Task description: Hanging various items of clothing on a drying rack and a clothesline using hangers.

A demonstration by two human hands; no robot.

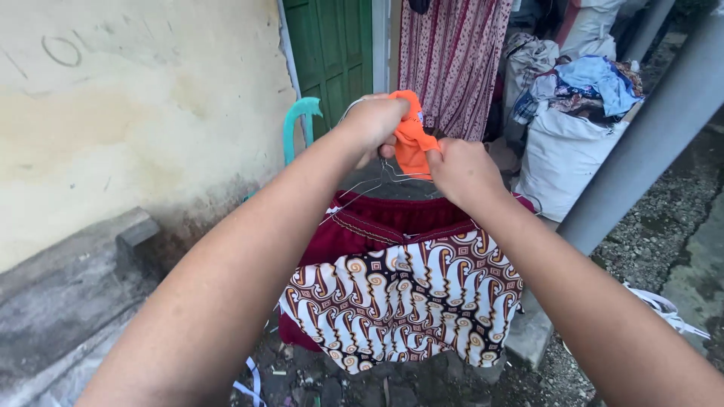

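Observation:
My left hand (373, 124) and my right hand (461, 172) both grip a small orange cloth (412, 143) held up at chest height. The left hand also seems to hold thin wire hangers (377, 183), and a teal plastic hanger hook (298, 120) sticks up to its left. Below the hands hang a dark red garment (392, 218) and a brown-and-white patterned cloth (407, 301), both draped from the hangers.
A cream wall (136, 113) runs along the left with a concrete ledge (68, 294) at its foot. A green door (332, 53) and a patterned hanging cloth (452, 60) stand behind. White sacks piled with clothes (566, 143) sit right, beside a grey slanted pole (648, 136).

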